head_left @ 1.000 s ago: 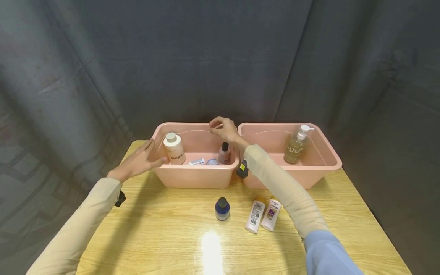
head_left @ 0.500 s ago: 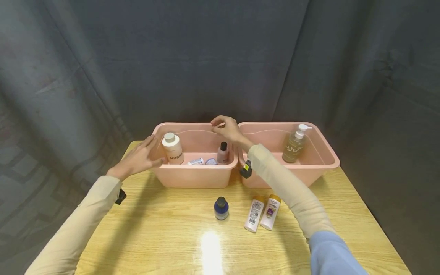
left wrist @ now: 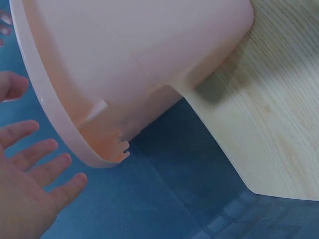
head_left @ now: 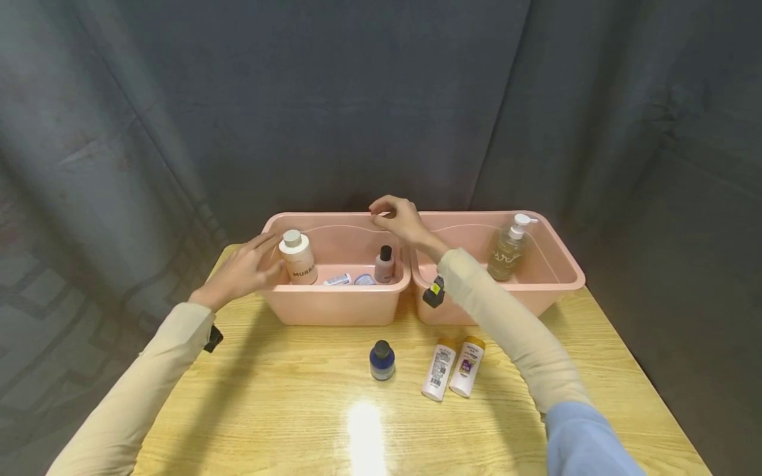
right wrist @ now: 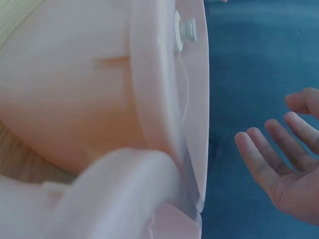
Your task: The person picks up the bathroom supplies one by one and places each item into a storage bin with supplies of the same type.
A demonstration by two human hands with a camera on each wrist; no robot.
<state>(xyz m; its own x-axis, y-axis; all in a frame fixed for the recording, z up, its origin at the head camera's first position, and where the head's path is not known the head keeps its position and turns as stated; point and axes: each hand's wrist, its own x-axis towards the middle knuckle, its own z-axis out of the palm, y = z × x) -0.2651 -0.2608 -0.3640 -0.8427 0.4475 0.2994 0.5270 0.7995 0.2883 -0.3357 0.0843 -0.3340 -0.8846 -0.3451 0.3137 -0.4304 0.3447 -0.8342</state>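
My left hand [head_left: 241, 270] hovers at the left rim of the left pink bin [head_left: 333, 307], holding nothing. In the left wrist view, its fingers [left wrist: 47, 169] are spread beside the rim. My right hand [head_left: 403, 219] is over the back right corner of that bin, loosely bent around nothing. Inside the bin stand a large white bottle [head_left: 298, 259] marked "MURRA" and a small pinkish bottle [head_left: 383, 267] with a black cap. Between them lie a small white tube [head_left: 338, 280] and a round item with a bluish top [head_left: 364, 279].
A second pink bin [head_left: 482, 306], close on the right, holds a pump bottle [head_left: 505, 256]. On the wooden table [head_left: 286, 396] in front, a dark blue bottle [head_left: 382, 362] stands near two pale bottles [head_left: 438, 373] with yellow caps. A dark curtain [head_left: 333, 106] hangs behind.
My right hand has drifted slightly right and up, toward the gap between the bins. The left hand stays by the rim, its thumb a little higher. The bottles stay in place.
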